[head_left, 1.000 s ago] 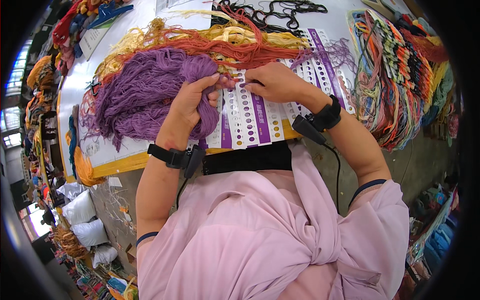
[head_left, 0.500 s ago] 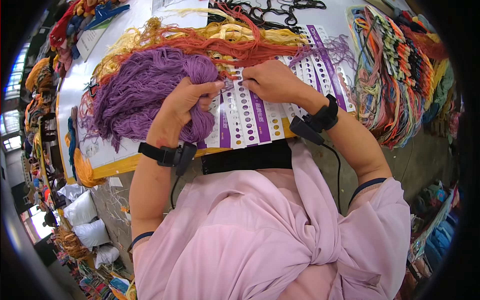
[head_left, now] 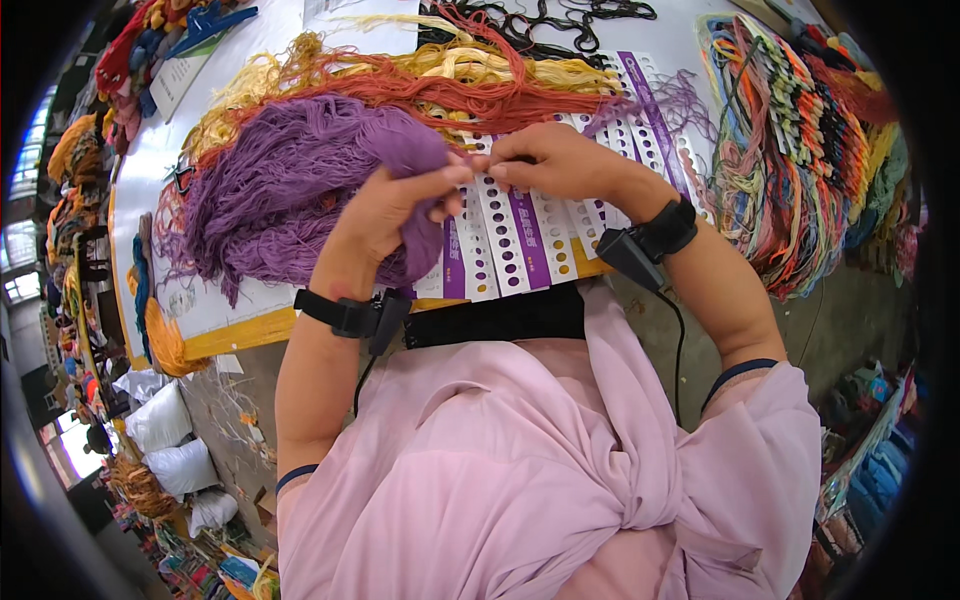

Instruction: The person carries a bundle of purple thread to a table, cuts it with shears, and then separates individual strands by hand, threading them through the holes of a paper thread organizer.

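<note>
A big loose hank of purple yarn [head_left: 290,190] lies spread over the left half of the table, its right end gathered into a thick bundle. My left hand [head_left: 405,205] is against that bundle, its thumb and forefinger pinched together and the yarn passing behind and below them. My right hand [head_left: 565,170] meets it fingertip to fingertip, also pinching. A thin bit of purple yarn seems to run between the fingertips, though it is barely visible. Beneath both hands lie white and purple cards with rows of punched holes [head_left: 522,235].
Rust-red yarn [head_left: 480,100] and yellow yarn [head_left: 560,72] stretch across behind the hands, with black yarn [head_left: 570,22] farther back. Many-coloured skeins [head_left: 790,150] hang over the right side. The yellow table edge [head_left: 255,335] runs in front; orange yarn [head_left: 165,335] droops off its left corner.
My left hand has shifted right and slightly down, pulling the end of the purple bundle along. Its fingertips now meet those of my right hand, which has moved little.
</note>
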A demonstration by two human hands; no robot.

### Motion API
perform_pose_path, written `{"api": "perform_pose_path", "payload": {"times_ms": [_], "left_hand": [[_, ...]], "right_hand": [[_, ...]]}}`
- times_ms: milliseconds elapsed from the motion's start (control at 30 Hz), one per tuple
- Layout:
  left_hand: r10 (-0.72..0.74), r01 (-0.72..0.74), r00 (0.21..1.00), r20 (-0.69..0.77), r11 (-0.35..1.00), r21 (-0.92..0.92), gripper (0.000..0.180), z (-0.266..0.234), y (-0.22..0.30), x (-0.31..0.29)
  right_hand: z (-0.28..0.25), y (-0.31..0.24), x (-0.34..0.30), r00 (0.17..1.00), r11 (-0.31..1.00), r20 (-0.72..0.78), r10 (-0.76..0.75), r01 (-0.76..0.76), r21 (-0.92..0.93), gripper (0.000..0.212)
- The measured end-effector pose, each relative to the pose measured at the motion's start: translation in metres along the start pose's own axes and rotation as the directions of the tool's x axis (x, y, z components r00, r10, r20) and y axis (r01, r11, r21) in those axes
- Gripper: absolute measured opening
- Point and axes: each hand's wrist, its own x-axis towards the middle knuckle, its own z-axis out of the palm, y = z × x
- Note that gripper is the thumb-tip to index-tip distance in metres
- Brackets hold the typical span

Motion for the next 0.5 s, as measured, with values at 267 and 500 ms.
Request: {"api": "perform_pose_path", "payload": {"times_ms": [267, 500], "left_hand": [[0.006, 0.009, 0.993, -0.120, 0.993, 0.122, 0.012, -0.047, 0.022, 0.003], [0.316, -0.492, 0.760, -0.569, 0.851, -0.185, 0.020, -0.253, 0.139, -0.093]], "right_hand": [[0.003, -0.008, 0.000, 0.998, 0.983, -0.027, 0.049, -0.053, -0.175, 0.019], [0.005, -0.007, -0.001, 1.000, 0.984, -0.018, -0.007, 0.004, -0.181, 0.014]]}}
